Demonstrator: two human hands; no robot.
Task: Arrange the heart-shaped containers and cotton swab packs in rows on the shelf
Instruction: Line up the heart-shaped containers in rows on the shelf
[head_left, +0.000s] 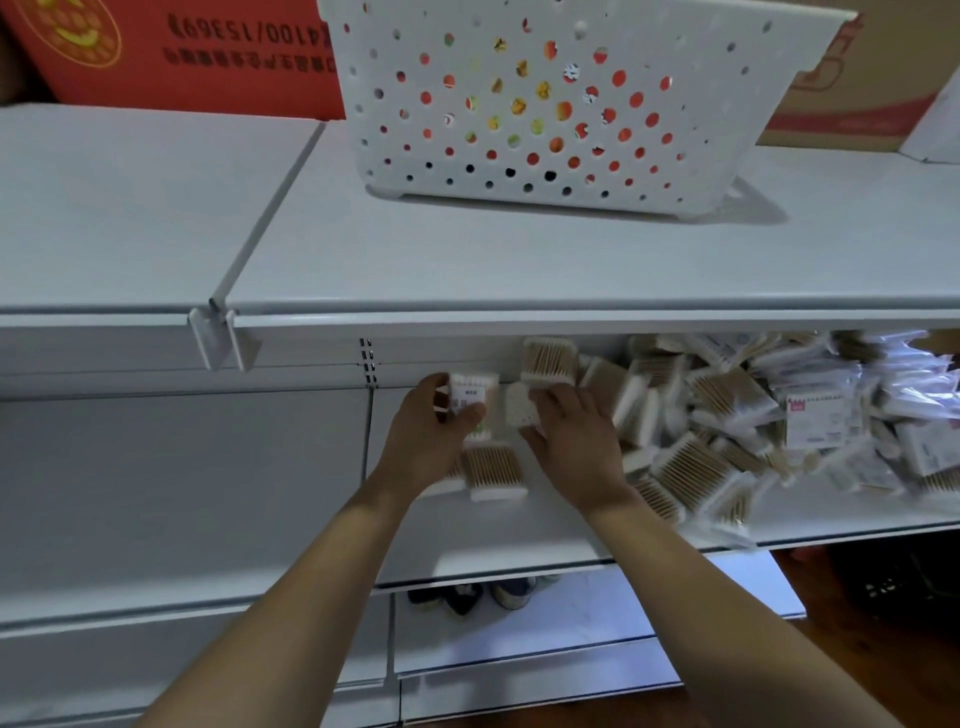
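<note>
My left hand (431, 431) grips a cotton swab pack (474, 395) with a white label, held upright near the back of the middle shelf (493, 540). My right hand (571, 436) holds a second pack (520, 410), its white swab tips facing me. Another swab pack (549, 361) stands just behind the right hand. A flat pack (493, 470) lies on the shelf between my wrists. A loose heap of swab packs (753, 415) covers the right part of the shelf. No heart-shaped container is visible.
A white perforated basket (545, 104) holding colourful items stands on the top shelf (467, 260). Red and brown cartons (182, 52) stand behind it. The left shelf bay (182, 467) is bare. Shoes (467, 597) show below the shelf.
</note>
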